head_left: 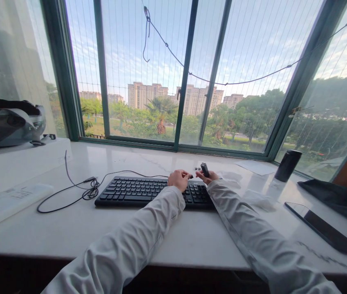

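A black keyboard [136, 191] lies on a white counter [191, 237] below a window. Both arms in white sleeves reach over its right end. My left hand [178, 179] is closed and pinches a tiny dark piece, perhaps a keycap, at its fingertips. My right hand [206, 175] holds a small dark oblong tool [204, 169] upright, just past the keyboard's far right corner. A few small dark pieces [197, 168] lie on the counter behind the hands.
The keyboard's cable [81, 192] coils at the left. A white power strip [7, 202] and a dark bag [7, 122] sit far left. At the right are a black tumbler [287, 165], a phone [325, 228], a dark cloth [335, 198] and papers [254, 166].
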Motion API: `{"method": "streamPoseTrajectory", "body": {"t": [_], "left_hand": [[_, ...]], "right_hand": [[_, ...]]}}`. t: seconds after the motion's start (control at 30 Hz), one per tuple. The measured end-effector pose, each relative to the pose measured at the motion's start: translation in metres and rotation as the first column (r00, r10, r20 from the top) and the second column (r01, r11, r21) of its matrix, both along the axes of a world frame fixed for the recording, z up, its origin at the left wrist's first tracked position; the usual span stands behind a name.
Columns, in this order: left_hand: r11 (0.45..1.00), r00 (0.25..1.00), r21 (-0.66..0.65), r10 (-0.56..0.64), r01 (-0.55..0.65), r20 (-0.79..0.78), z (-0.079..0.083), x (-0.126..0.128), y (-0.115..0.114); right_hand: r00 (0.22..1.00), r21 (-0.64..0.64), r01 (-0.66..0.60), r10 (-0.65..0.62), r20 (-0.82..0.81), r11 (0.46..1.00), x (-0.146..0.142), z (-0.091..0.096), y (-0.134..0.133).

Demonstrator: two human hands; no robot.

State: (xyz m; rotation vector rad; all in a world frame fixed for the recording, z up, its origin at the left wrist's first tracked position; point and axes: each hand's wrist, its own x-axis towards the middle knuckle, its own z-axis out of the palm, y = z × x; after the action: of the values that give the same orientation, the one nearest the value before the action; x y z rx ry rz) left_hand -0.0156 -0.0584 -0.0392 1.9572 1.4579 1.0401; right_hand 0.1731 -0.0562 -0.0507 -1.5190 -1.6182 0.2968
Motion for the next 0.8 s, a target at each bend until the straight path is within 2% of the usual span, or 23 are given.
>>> {"method": "streamPoseTrajectory", "body": {"t": [0.07, 0.13, 0.27, 0.43, 0.57, 0.63, 0.7, 0.8], "left_hand": [[0.999, 1.0, 0.041, -0.007, 0.007, 0.02, -0.002, -0.001, 0.003], [0.996, 0.999, 0.09, -0.021, 0.018, 0.035, -0.003, -0.001, 0.004], [0.98, 0.999, 0.193, -0.048, 0.043, 0.021, -0.004, 0.0, 0.001], [0.928, 0.986, 0.34, -0.121, 0.153, -0.114, -0.004, -0.002, -0.002], [0.925, 0.977, 0.344, -0.103, 0.164, -0.187, -0.006, -0.005, -0.002], [0.928, 0.973, 0.339, -0.081, 0.152, -0.214, -0.007, -0.006, -0.001], [0.929, 0.968, 0.345, -0.05, 0.136, -0.246, -0.006, -0.007, 0.0], [0.925, 0.954, 0.359, -0.008, 0.121, -0.301, -0.004, -0.007, 0.0]], "right_hand": [[0.993, -0.05, -0.009, 0.015, 0.118, 0.999, -0.003, -0.003, 0.0], [0.988, -0.084, -0.013, 0.026, 0.154, 0.996, -0.006, -0.003, 0.0], [0.988, -0.098, 0.008, 0.008, 0.156, 0.995, -0.007, 0.0, 0.0], [0.99, -0.084, -0.034, 0.045, 0.136, 0.996, -0.005, 0.001, 0.0], [0.985, -0.106, -0.071, 0.086, 0.148, 0.992, -0.01, 0.001, -0.002], [0.984, -0.078, -0.015, 0.028, 0.176, 0.997, -0.011, 0.002, -0.003], [0.97, -0.046, 0.124, -0.112, 0.215, 0.991, -0.008, 0.005, -0.003], [0.918, -0.048, 0.331, -0.31, 0.245, 0.942, 0.004, 0.008, -0.003]]}}
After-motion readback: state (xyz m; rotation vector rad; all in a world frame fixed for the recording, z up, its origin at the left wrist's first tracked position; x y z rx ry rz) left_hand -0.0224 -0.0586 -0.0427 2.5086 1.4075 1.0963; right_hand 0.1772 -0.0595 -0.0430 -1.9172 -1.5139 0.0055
